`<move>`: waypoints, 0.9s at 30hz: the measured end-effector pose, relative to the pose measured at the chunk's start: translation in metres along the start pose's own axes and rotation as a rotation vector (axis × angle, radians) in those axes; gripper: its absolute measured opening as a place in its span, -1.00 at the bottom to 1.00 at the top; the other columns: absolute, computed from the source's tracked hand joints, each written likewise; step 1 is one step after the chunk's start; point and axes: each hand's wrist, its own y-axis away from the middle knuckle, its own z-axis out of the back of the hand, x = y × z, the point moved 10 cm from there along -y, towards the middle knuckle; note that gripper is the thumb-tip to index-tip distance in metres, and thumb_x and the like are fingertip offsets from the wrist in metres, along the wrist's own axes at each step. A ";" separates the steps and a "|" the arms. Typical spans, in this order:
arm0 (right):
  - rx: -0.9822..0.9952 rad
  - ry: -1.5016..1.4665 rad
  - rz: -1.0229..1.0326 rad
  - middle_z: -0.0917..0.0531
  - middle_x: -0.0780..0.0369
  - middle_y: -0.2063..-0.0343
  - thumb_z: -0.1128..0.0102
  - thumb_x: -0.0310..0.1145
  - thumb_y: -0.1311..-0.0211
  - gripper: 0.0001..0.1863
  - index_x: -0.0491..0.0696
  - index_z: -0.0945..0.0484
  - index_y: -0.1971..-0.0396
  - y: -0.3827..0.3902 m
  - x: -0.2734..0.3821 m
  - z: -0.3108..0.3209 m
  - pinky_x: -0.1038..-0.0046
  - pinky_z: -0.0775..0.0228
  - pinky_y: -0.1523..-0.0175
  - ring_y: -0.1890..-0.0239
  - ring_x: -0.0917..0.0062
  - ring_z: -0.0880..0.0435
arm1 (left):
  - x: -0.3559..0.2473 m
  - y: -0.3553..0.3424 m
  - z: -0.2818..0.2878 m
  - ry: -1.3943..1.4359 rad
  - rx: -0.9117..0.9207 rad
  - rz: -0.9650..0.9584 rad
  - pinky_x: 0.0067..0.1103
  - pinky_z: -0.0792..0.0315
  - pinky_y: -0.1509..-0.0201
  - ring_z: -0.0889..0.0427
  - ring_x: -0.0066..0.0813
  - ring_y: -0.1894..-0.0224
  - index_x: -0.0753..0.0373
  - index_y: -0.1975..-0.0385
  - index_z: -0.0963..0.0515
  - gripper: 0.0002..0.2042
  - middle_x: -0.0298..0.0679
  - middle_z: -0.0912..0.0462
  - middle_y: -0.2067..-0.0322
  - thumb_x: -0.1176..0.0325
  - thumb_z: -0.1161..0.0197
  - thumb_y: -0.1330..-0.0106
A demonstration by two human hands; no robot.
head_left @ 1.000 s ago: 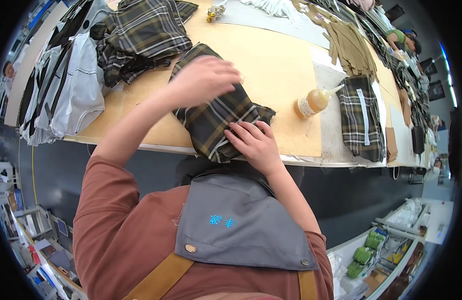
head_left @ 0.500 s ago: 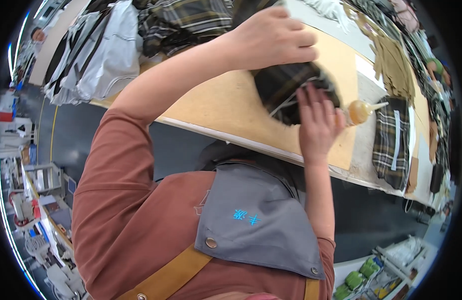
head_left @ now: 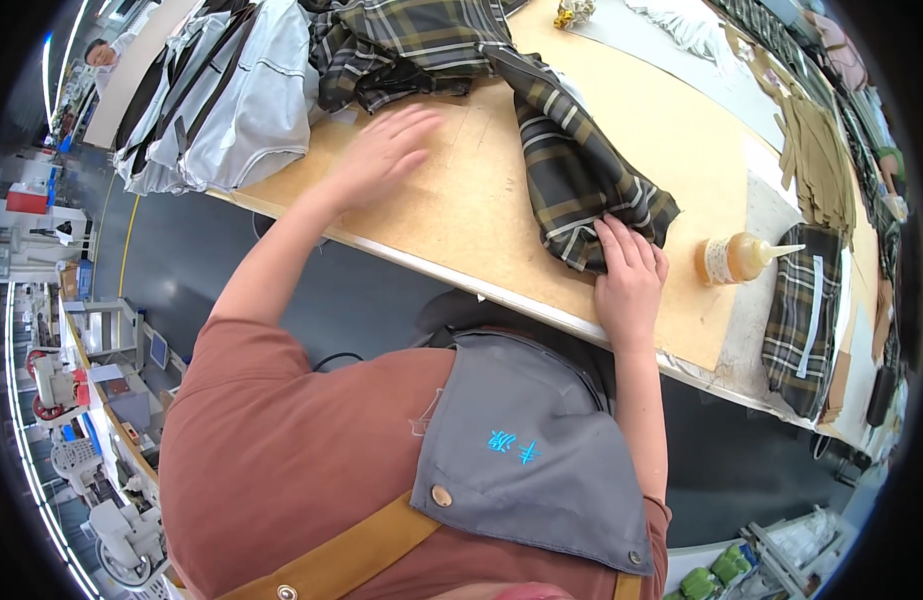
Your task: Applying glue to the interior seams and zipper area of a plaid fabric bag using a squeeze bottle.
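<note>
Black plaid cloth (head_left: 571, 165), slanting lengthwise, nearward, rightward

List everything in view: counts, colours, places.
Loose plaid cloth: one, black, olive, under right hand
Crumpled plaid heap: one, dark, top centre
Shiny cloth stack: one, silver, black, left
Rounded squeeze bottle: one, amber, right
Folded plaid cloth: one, dark, right of bottle
Flat cloth strips: many, khaki, upper right
Thin strips: many, white, top
Wooden tabletop: one, tan, centre
Background machines: several, white, left
Left hand: one, bare, over tabletop
Right hand: one, bare, on loose plaid cloth
</note>
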 end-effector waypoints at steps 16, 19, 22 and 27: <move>-0.110 0.125 0.153 -0.50 0.31 0.07 -0.04 -0.36 0.01 -0.61 0.00 -0.46 0.09 0.016 0.013 0.002 0.36 -0.18 -0.07 0.03 0.53 -0.44 | -0.150 -0.008 0.009 0.422 0.393 -0.117 -0.50 -0.38 0.11 -0.54 -0.28 0.18 0.21 0.14 -0.50 -0.78 -0.23 -0.58 0.23 0.39 -0.07 -0.23; -0.050 0.037 0.101 -0.48 0.33 0.04 -0.12 -0.27 0.02 -0.57 0.02 -0.44 0.06 0.020 0.011 0.007 0.36 -0.17 -0.08 0.00 0.54 -0.42 | -0.208 -0.070 0.009 0.089 0.032 -0.535 -0.39 -0.25 -0.09 -0.40 -0.34 -0.07 0.14 0.15 -0.49 -0.78 -0.34 -0.53 0.10 0.33 -0.10 -0.21; -0.051 -0.009 0.088 -0.46 0.33 0.03 -0.17 -0.17 0.02 -0.54 0.02 -0.43 0.06 0.024 0.008 0.010 0.36 -0.17 -0.09 -0.02 0.54 -0.39 | -0.214 -0.133 -0.025 0.081 0.010 -0.464 -0.42 -0.29 -0.04 -0.45 -0.30 0.01 0.18 0.18 -0.49 -0.76 -0.25 -0.54 0.14 0.24 -0.01 -0.26; -0.189 -0.069 0.080 -0.53 0.32 0.12 -0.19 -0.18 0.00 -0.60 0.00 -0.46 0.14 0.029 0.000 0.032 0.38 -0.18 -0.05 0.06 0.52 -0.45 | -0.191 -0.172 -0.100 -0.188 0.437 -0.227 -0.43 -0.32 0.04 -0.51 -0.29 0.16 0.21 0.26 -0.51 -0.76 -0.20 -0.56 0.27 0.20 -0.05 -0.23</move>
